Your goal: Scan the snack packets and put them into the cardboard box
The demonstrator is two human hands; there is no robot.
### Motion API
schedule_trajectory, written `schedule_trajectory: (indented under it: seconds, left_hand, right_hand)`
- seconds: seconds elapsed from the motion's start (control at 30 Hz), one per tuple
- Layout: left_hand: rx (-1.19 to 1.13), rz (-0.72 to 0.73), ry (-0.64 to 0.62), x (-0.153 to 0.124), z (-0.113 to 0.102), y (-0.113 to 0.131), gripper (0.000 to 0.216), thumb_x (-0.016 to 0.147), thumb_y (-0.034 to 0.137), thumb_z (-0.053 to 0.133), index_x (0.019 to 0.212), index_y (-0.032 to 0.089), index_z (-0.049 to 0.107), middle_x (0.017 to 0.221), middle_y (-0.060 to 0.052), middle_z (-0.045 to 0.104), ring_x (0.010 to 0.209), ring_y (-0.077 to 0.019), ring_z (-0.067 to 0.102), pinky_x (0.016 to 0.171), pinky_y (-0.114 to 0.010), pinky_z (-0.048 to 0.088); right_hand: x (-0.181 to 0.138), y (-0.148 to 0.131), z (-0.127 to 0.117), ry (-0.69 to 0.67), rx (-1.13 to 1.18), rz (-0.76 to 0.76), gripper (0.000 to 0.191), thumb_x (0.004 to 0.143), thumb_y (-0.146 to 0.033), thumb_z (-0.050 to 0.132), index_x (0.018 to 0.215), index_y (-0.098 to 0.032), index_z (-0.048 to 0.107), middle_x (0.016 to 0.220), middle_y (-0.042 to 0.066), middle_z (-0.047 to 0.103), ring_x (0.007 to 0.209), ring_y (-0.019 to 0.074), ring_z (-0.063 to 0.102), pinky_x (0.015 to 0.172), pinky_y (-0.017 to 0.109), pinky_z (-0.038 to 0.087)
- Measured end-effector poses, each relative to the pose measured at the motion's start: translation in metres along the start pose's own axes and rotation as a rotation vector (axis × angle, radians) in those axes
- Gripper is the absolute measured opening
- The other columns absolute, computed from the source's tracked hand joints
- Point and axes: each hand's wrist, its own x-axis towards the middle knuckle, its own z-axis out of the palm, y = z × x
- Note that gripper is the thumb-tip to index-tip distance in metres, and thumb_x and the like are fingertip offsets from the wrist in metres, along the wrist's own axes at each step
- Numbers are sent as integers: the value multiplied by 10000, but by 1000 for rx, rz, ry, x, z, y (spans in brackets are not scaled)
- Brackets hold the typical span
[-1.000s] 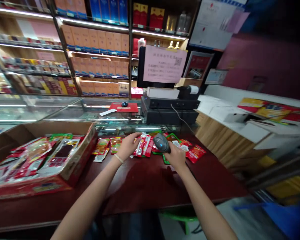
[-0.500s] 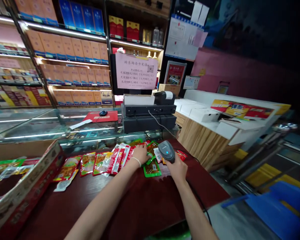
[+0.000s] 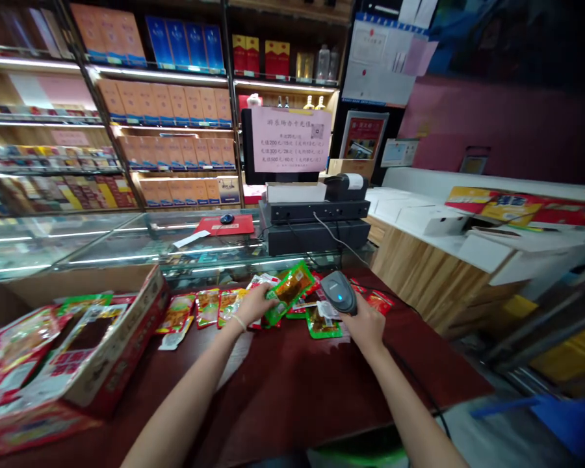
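Observation:
My left hand (image 3: pixel 253 305) pinches a green-edged snack packet (image 3: pixel 292 290) by its left end, tilted up above the other packets. My right hand (image 3: pixel 366 327) is wrapped round the handle of a grey barcode scanner (image 3: pixel 338 291), whose head carries a blue light. Under the scanner head lies another green-edged packet (image 3: pixel 324 325), partly covered by a small white piece. Left of my left hand, red-edged snack packets (image 3: pixel 207 307) lie in a row on the dark red counter (image 3: pixel 283 383). More packets behind the hands are partly hidden.
An open cardboard box (image 3: pixel 121 364) of packets stands at the left. Beyond the counter are a glass case (image 3: pixel 112 240), a black cash drawer (image 3: pixel 316 237), a receipt printer (image 3: pixel 346 188) and a monitor with a pink sign (image 3: pixel 292 140). The scanner cable (image 3: pixel 419 383) trails down the right.
My left hand has lifted a green-edged packet off the pile and drawn it to the left. The scanner stays in my right hand. The view has turned left, bringing more of the box in.

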Motion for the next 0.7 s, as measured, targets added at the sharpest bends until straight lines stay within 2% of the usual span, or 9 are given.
schedule_trajectory:
  seconds: [0.13,0.2,0.27,0.37,0.43,0.5,0.6,0.7]
  left_hand:
    - [-103,-21,148,-37,-69,-33,194,679,314,694,841,212,667,780,-2,673,736,-190,608,711,-265,458]
    - [-128,-21,257,-55,-89,-47,218,703,342,683,871,204,674,814,-7,680,770,-185,610,738,-263,458]
    - [-148,-29,352,-71,-100,-60,276,727,365,669,945,195,674,873,-20,688,812,-187,614,769,-271,456]
    - [-142,-90,483,-88,-103,-81,342,750,401,647,1002,170,661,889,-33,686,802,-190,612,762,-287,459]
    - [-129,-136,517,-94,-100,-93,347,759,410,637,998,160,660,891,-40,689,806,-199,614,759,-298,461]
    - [-129,-147,509,-96,-95,-100,342,764,398,632,1009,161,659,922,-47,695,853,-212,622,792,-312,461]
    - [-141,-129,492,-94,-90,-104,318,779,367,618,1024,168,655,970,-55,699,920,-227,629,838,-328,458]
    - [-132,-151,502,-93,-88,-105,309,785,351,611,1031,167,649,974,-62,701,915,-230,636,832,-334,462]
  right_hand:
    - [19,-46,7,-3,55,-67,368,787,-420,599,1043,-166,671,750,72,722,681,223,662,611,274,396]
    - [29,-76,14,-4,94,-105,375,774,-419,612,1048,-169,668,771,69,728,688,225,665,605,274,387]
    - [36,-107,23,-23,154,-148,380,772,-389,617,1083,-175,655,845,71,737,717,222,671,615,271,392]
    - [33,-144,35,-56,239,-179,377,768,-363,624,1102,-189,644,906,63,738,766,223,679,637,269,407]
    - [23,-159,41,-83,273,-186,329,771,-329,616,1069,-191,652,902,59,739,782,224,681,659,272,423]
    - [10,-166,45,-103,274,-217,309,760,-301,610,1045,-191,659,883,52,742,734,219,680,644,282,432]
    - [-6,-166,47,-194,299,-345,322,764,-278,587,1070,-201,650,917,38,742,775,211,684,665,282,449]
    - [-11,-164,46,-231,306,-361,343,781,-295,576,1101,-188,638,947,51,739,798,210,686,683,281,454]
